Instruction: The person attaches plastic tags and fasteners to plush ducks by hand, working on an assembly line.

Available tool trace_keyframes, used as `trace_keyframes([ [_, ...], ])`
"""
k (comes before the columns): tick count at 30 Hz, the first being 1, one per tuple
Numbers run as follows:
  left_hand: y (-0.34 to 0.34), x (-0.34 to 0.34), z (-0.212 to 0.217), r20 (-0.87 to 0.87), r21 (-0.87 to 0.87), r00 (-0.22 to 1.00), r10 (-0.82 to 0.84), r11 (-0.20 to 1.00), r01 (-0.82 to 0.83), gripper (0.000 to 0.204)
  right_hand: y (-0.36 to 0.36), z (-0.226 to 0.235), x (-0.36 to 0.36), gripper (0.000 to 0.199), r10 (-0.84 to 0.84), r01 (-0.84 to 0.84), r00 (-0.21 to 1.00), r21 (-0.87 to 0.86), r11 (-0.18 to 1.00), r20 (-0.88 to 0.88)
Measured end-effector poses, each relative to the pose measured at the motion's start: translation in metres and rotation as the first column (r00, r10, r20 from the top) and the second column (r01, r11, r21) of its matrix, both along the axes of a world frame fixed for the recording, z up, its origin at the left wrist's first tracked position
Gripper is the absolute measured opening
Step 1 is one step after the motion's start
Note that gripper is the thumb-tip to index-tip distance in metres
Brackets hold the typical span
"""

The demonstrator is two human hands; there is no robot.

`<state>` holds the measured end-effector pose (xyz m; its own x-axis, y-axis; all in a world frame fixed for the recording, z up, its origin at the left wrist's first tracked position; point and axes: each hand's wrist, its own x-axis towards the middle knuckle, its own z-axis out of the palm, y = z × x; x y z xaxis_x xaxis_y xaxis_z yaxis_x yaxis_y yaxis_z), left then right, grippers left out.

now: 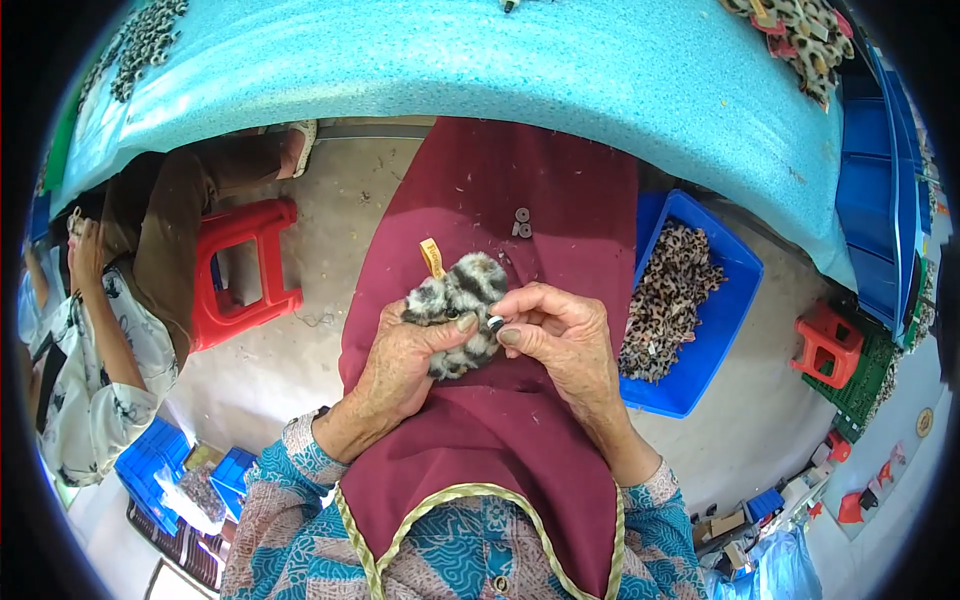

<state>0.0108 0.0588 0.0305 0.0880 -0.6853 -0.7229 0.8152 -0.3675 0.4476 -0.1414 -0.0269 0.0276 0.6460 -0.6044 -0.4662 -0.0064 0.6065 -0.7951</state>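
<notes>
My left hand grips a small plush piece of grey, black and white fur with a yellow tag sticking up from it. My right hand pinches a tiny dark-and-white part against the plush with thumb and forefinger. Both hands rest over my lap, which is covered by a dark red cloth. Two small round grey washers lie on the cloth above the hands.
A blue bin of leopard-print plush pieces stands on the floor at right. A turquoise table spans the top, with more spotted pieces at its corners. Another person sits at left beside a red stool. Small blue crates lie lower left.
</notes>
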Motion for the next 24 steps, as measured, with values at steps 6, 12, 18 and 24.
trace_keyframes([
  [6,0.002,-0.002,0.002,0.243,-0.020,0.966,-0.084,0.996,0.091,0.029,0.001,-0.002,0.001,0.016,0.020,-0.019,0.997,0.009,1.000,-0.075],
  [12,0.007,-0.003,-0.004,0.537,-0.007,0.825,-0.178,0.977,0.215,0.039,0.007,-0.010,0.001,0.014,-0.006,0.007,1.000,0.124,0.992,-0.011],
  [18,0.011,-0.002,-0.009,0.680,-0.028,0.703,-0.205,0.952,0.305,0.033,0.013,-0.004,0.000,0.011,-0.001,0.007,0.999,0.163,0.987,-0.033],
  [24,0.010,0.010,0.007,0.734,-0.052,0.557,-0.389,0.785,0.617,0.029,-0.026,-0.008,-0.019,0.013,0.034,-0.028,0.999,-0.189,0.982,0.028],
])
